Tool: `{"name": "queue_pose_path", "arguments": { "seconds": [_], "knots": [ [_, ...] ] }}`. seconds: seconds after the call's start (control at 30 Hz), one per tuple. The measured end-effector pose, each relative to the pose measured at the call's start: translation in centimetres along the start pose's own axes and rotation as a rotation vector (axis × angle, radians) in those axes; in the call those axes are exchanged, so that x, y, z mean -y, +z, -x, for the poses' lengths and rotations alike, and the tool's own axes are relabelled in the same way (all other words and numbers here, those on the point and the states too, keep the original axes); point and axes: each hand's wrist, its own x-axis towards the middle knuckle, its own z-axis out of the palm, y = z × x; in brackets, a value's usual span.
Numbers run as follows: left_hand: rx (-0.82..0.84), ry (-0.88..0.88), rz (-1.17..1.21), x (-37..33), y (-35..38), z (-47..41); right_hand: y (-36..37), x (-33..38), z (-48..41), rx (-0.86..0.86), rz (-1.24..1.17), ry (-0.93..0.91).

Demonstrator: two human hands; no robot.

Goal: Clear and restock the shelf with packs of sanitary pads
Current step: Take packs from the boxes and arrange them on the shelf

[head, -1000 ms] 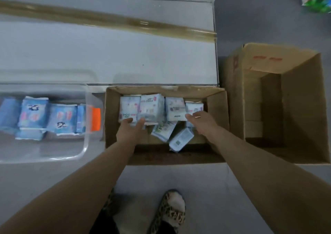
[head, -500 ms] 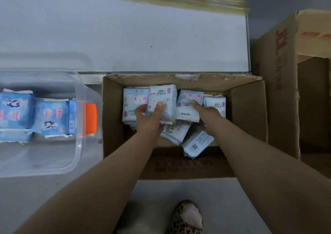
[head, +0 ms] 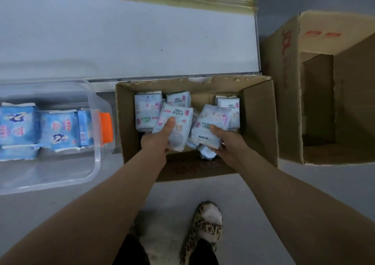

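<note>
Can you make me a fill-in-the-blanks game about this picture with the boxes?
The left hand grips one pack and the right hand grips another pack over the small box, which is made of ____.
The clear bin has an ____ latch.
The tall box stands to the ____ of the small box.
Missing words: cardboard; orange; right.

Packs (head: 147,112) are lying in the small box (head: 260,120); the bin (head: 95,163) is standing at 9 o'clock, big box (head: 288,106) at 3, shelf (head: 142,41) at 12.
</note>
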Motion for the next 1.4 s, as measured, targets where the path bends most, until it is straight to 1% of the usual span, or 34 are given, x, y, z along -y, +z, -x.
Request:
{"name": "queue_pose_path", "arguments": {
  "seconds": [0.07, 0.17, 0.23, 0.3, 0.43, 0.57, 0.63, 0.73, 0.87, 1.03, 1.17, 1.27, 1.4],
  "knots": [
    [0.018, -0.034, -0.077, -0.8, -2.6, 3.1, 0.4, -0.4, 3.5, 0.04, -0.062, 0.017],
    [0.092, 0.0, -0.157, -3.6, -6.2, 8.1, 1.5, -0.5, 9.5, 0.076, -0.058, 0.015],
    [0.126, 0.03, -0.211, -6.1, -8.2, 11.6, 2.9, -0.1, 13.8, 0.112, -0.041, -0.019],
    [0.154, 0.059, -0.218, -8.7, -9.9, 15.3, 4.5, 0.8, 18.1, 0.148, -0.054, -0.059],
    [0.277, 0.126, -0.186, -14.1, -12.2, 22.7, 7.3, 3.1, 26.5, 0.234, -0.102, -0.206],
    [0.378, 0.203, -0.232, -19.4, -14.9, 30.8, 9.8, 6.1, 35.7, 0.283, -0.114, -0.358],
    [0.468, 0.234, -0.247, -21.8, -16.3, 35.0, 10.9, 7.4, 40.1, 0.311, -0.173, -0.396],
    [0.557, 0.299, -0.233, -25.0, -18.4, 40.8, 12.2, 9.0, 46.1, 0.357, -0.232, -0.44],
    [0.534, 0.428, -0.262, -28.7, -21.8, 48.4, 13.3, 10.7, 53.6, 0.426, -0.267, -0.527],
    [0.56, 0.611, -0.318, -33.3, -26.1, 58.9, 14.6, 13.2, 62.9, 0.504, -0.197, -0.711],
    [0.484, 0.812, -0.357, -36.3, -30.0, 67.3, 16.5, 15.8, 70.2, 0.563, -0.123, -0.859],
    [0.479, 0.926, -0.35, -37.6, -33.7, 71.9, 19.0, 17.2, 74.2, 0.57, -0.079, -0.939],
    [0.39, 1.015, -0.376, -39.8, -38.3, 75.8, 22.7, 18.6, 78.8, 0.579, -0.002, -1.028]
  ]
}}
